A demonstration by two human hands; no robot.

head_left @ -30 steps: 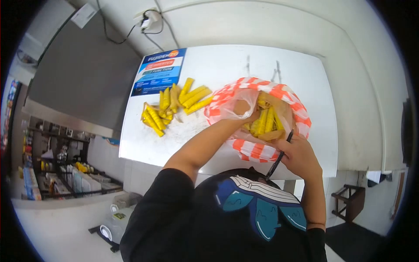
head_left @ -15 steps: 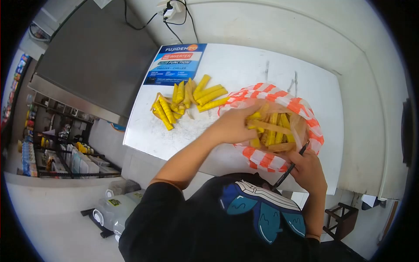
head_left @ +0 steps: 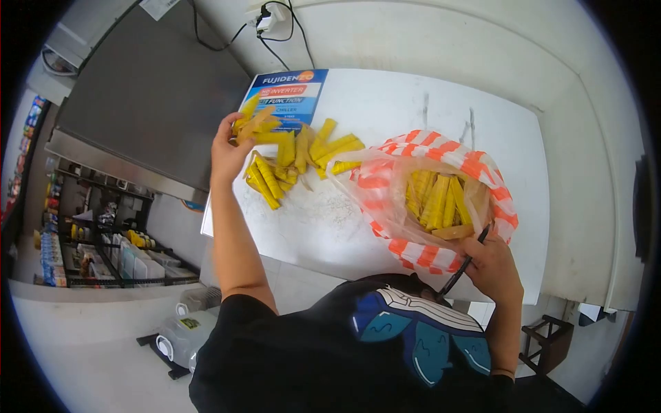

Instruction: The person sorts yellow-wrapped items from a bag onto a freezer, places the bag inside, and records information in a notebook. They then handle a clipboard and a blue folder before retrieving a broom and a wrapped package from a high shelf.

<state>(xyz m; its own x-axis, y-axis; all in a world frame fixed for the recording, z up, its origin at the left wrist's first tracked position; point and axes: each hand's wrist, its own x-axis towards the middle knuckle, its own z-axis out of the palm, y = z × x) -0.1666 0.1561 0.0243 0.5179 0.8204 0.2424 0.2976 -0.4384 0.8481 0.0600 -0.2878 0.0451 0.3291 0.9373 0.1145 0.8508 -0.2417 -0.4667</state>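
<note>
My left hand [head_left: 233, 148] holds a bunch of yellow wrapped sticks [head_left: 256, 122] over the blue printed sheet [head_left: 286, 96]. More yellow sticks [head_left: 265, 182] lie in a loose pile on the white top [head_left: 323, 227], just below and right of that hand. A red-and-white striped plastic bag [head_left: 492, 186] stands open at the right, with several yellow sticks [head_left: 438, 199] inside. My right hand [head_left: 492, 265] is closed at the bag's near right edge, with a black pen [head_left: 456, 275] held in it.
A large grey appliance [head_left: 151, 89] stands left of the white top. Black cables [head_left: 272, 48] hang from a wall outlet [head_left: 268, 20] at the back. Shelves with goods [head_left: 117, 255] are at the far left, clear plastic jugs [head_left: 189, 337] lower left, a dark stool [head_left: 547, 344] lower right.
My left hand has moved from the bag to the left, and now has yellow sticks in it above the sheet. The bag's left rim sags outward. My right hand stays beside the bag.
</note>
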